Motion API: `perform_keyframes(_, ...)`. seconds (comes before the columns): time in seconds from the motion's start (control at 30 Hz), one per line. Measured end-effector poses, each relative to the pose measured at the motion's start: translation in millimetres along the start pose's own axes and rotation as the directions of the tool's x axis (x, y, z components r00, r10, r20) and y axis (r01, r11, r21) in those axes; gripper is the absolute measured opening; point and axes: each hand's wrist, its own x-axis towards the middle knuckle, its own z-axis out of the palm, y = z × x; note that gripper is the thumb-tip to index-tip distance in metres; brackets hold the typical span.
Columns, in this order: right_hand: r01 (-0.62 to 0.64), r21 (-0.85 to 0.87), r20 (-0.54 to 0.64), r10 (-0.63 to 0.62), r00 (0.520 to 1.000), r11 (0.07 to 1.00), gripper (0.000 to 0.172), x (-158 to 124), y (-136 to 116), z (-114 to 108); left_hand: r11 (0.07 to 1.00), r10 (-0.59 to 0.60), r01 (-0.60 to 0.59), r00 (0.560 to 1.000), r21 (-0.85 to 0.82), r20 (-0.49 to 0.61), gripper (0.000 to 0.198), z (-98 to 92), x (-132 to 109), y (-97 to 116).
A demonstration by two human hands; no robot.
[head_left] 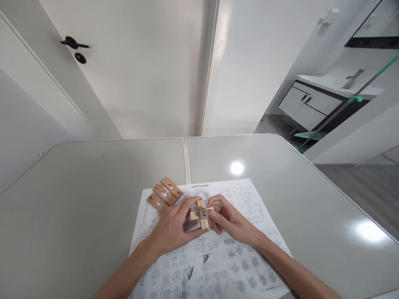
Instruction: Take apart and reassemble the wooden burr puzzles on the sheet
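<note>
A cross-shaped assembly of light wooden blocks (203, 213), with a "2" written on its middle face, is held just over the printed sheet. My left hand (174, 226) grips it from the left, fingers at its top and thumb at its bottom. From the right, my right hand (232, 222) pinches the right arm of the cross between thumb and fingers. Flat slotted wooden pieces (164, 194), marked with numbers, lie side by side beyond my left hand, partly on the sheet.
The large printed paper sheet (243, 249) shows rows of small puzzle diagrams. It lies on a pale grey table (93, 207) with a seam running away from me. Behind stand a white door with a black handle (75, 42) and, at right, a sink cabinet (311, 101).
</note>
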Motion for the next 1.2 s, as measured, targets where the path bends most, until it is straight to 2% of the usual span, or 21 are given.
perform_keyframes(0.1, -0.01, -0.067, -0.008, 0.009, 1.0, 0.998, 0.032, 1.4, 0.0, -1.1, 0.998, 0.057, -0.058, 0.997, -0.01, -0.055, 0.062, 1.0, -0.7, -1.2)
perform_keyframes(0.23, -0.031, -0.149, 0.017, 0.034, 0.999, 0.988, 0.037, 1.5, 4.3, -7.7, 0.994, 0.107, -0.108, 0.993, -0.007, -0.051, 0.066, 1.6, -1.3, -3.0)
perform_keyframes(0.4, -0.03, -0.134, -0.009, 0.029, 1.0, 0.991, 0.029, 0.8, 7.6, -14.3, 0.989, 0.146, -0.145, 0.989, 0.042, -0.026, 0.067, 1.9, -1.8, -3.6)
perform_keyframes(0.63, 0.031, -0.099, -0.074, -0.039, 0.997, 0.995, 0.022, 1.7, 6.7, -10.5, 0.986, 0.155, -0.149, 0.985, 0.073, -0.081, 0.063, 2.6, -2.4, -2.5)
perform_keyframes(0.87, -0.012, -0.145, -0.081, 0.0, 0.997, 0.989, 0.032, -1.8, 9.1, -6.1, 0.992, 0.123, -0.123, 0.986, 0.008, -0.116, 0.062, 1.5, -2.9, -1.7)
perform_keyframes(1.0, -0.002, -0.161, -0.069, -0.01, 0.998, 0.987, 0.033, -3.4, 7.2, -5.6, 0.988, 0.154, -0.152, 0.98, 0.023, -0.124, 0.066, 2.8, -3.8, -3.2)
perform_keyframes(1.2, 0.002, -0.154, -0.114, -0.02, 0.993, 0.988, 0.038, 1.9, 5.3, -6.5, 0.983, 0.177, -0.17, 0.978, 0.074, -0.106, 0.068, 0.8, -2.3, -1.1)
